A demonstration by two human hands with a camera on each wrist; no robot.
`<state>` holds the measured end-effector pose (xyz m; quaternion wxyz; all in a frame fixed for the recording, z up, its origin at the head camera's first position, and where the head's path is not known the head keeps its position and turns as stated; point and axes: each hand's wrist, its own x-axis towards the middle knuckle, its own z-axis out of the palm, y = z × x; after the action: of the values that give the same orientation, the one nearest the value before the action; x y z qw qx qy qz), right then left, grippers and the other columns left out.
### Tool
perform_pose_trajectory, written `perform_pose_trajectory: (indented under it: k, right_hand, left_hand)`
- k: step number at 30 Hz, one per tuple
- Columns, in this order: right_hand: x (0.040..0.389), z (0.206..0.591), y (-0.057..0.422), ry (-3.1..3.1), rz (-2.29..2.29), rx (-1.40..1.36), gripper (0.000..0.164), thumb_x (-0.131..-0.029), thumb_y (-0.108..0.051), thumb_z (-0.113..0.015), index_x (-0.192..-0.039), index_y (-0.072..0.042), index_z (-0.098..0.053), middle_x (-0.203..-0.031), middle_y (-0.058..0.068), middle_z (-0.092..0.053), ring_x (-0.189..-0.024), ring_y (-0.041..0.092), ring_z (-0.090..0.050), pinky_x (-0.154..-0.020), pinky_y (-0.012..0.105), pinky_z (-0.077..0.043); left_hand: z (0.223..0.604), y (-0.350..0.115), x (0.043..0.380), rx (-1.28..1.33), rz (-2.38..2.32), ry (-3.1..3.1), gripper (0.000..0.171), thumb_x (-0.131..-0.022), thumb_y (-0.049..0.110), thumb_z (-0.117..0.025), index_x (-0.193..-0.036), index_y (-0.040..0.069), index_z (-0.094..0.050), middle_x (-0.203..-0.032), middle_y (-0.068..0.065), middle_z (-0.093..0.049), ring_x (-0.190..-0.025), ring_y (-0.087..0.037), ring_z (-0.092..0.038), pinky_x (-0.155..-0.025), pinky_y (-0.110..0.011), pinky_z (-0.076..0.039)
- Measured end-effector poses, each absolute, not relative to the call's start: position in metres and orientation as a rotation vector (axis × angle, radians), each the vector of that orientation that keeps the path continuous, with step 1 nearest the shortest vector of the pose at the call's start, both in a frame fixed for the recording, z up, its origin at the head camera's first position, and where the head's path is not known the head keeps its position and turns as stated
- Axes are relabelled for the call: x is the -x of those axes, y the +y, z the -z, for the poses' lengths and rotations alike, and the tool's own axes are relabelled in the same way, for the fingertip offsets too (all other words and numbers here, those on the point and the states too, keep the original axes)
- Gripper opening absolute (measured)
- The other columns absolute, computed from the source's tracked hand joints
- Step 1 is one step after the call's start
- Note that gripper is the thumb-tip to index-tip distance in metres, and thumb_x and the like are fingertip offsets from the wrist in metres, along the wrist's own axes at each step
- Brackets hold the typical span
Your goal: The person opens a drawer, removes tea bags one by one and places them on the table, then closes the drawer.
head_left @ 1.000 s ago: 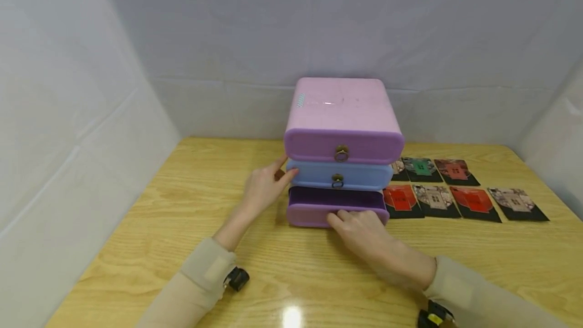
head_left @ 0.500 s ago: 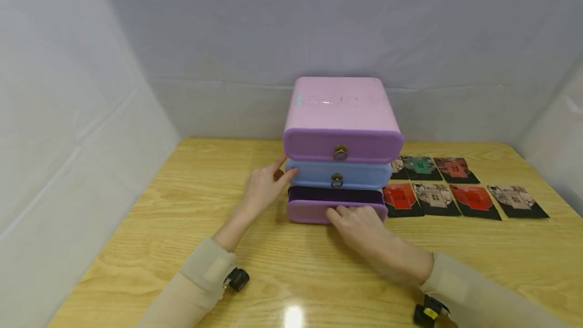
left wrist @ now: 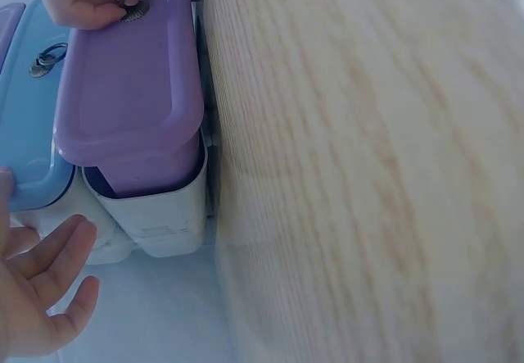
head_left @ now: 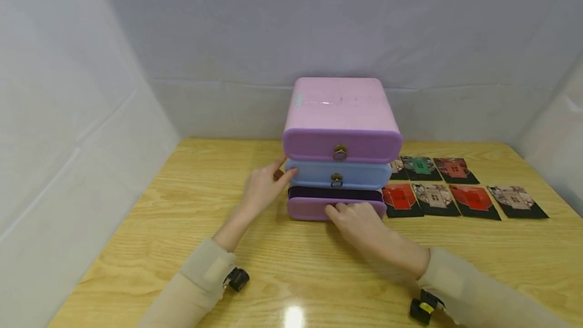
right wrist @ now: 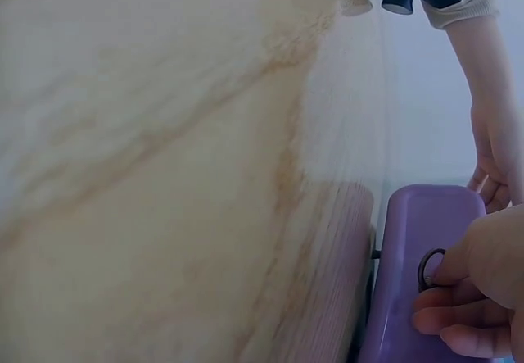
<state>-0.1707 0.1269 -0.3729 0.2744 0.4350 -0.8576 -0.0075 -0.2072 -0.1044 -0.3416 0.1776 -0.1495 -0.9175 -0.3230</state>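
A three-tier plastic drawer unit (head_left: pixel 341 105) stands on the table, pink on top. Its bottom purple drawer (head_left: pixel 305 209) is pulled partly out, with a dark gap behind its front. My right hand (head_left: pixel 362 224) is at that front; in the right wrist view its thumb and fingers pinch the metal ring pull (right wrist: pixel 427 269). My left hand (head_left: pixel 265 187) steadies the unit's left side, thumb on the edge of the blue middle drawer (head_left: pixel 314 173). In the left wrist view its other fingers (left wrist: pixel 61 252) are loosely extended beside the casing.
Several square, patterned packets in red, green and beige lie in two rows right of the unit, among them a red packet (head_left: pixel 473 200) and a green packet (head_left: pixel 421 167). The unit partly hides one at the back. A pale cloth wall (head_left: pixel 227 44) rises behind the wooden table (head_left: pixel 150 247).
The bottom drawer has slid further into the unit, its gap narrowing, and my right hand has moved inward with it. My left hand has stayed in place.
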Motion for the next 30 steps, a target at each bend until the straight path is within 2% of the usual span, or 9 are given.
perform_pose_trajectory:
  k: [12,20,30]
  right_hand:
    - [0.173,0.369,0.126,-2.354,0.022,-1.188,0.021,-0.077,-0.003,-0.062,-0.069,-0.011,-0.045,-0.051,-0.001,-0.038,-0.037,0.012,-0.032,-0.032,0.026,-0.024]
    - [0.177,0.367,0.125,-2.378,-0.044,-1.205,0.018,-0.077,0.001,-0.062,-0.072,-0.01,-0.048,-0.054,0.0,-0.044,-0.041,0.014,-0.041,-0.034,0.028,-0.029]
    - [0.182,0.367,0.123,-2.377,0.006,-1.189,0.018,-0.077,0.0,-0.06,-0.07,-0.011,-0.047,-0.052,-0.001,-0.041,-0.041,0.013,-0.037,-0.033,0.027,-0.029]
  left_hand:
    - [0.341,-0.104,0.207,0.413,0.927,-2.598,0.049,-0.089,0.034,-0.063,-0.127,0.004,-0.056,-0.072,-0.006,-0.067,-0.055,-0.014,-0.057,-0.051,-0.029,-0.044]
    - [0.341,-0.105,0.205,0.401,0.922,-2.647,0.051,-0.091,0.038,-0.058,-0.13,0.006,-0.054,-0.076,-0.006,-0.068,-0.057,-0.014,-0.058,-0.054,-0.031,-0.046]
    - [0.342,-0.105,0.207,0.401,0.953,-2.636,0.051,-0.09,0.037,-0.059,-0.13,0.006,-0.054,-0.077,-0.007,-0.068,-0.056,-0.014,-0.059,-0.053,-0.03,-0.047]
